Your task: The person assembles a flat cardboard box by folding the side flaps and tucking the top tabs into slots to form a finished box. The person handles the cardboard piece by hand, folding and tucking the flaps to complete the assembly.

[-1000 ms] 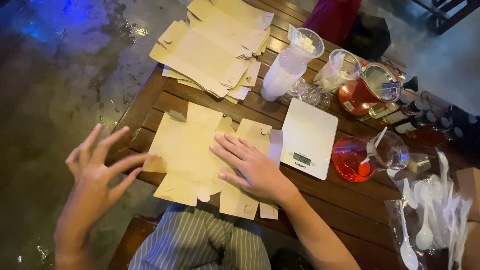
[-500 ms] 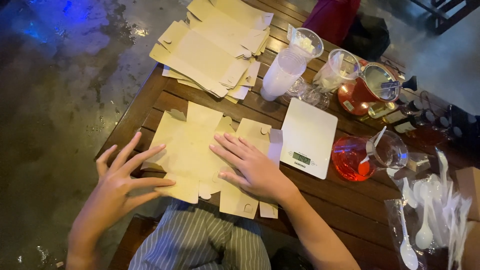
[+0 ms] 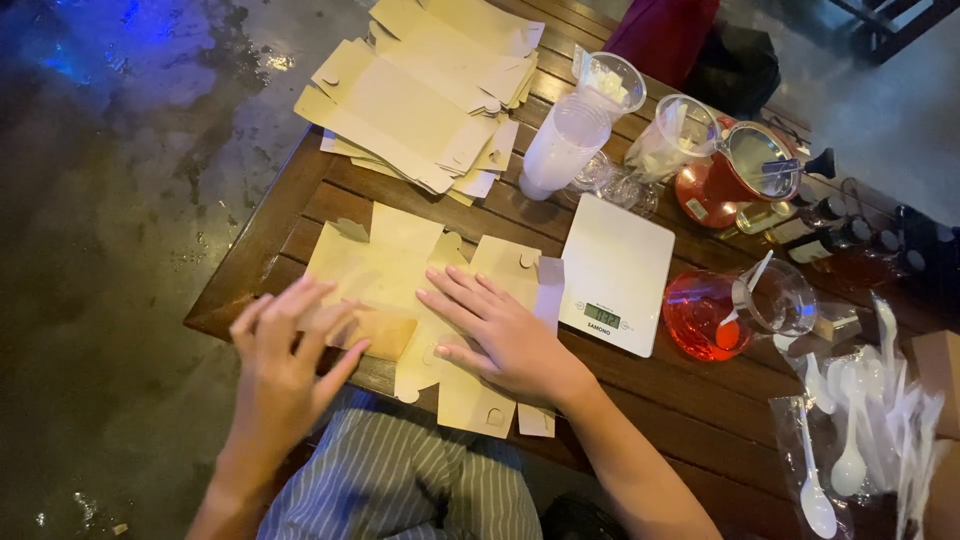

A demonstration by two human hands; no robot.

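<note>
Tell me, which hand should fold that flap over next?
Probably the left hand: its fingers already rest on the raised flap at the near left edge of the flat box. The right hand lies flat on the middle, pinning it down.

Dim warm light, blue glow at top left, left hand motion-blurred

Tan flat cardboard cutout on a dark brown slatted wooden table; white kitchen scale; clear pitcher of red liquid; white plastic spoons; grey-and-white striped trousers
</note>
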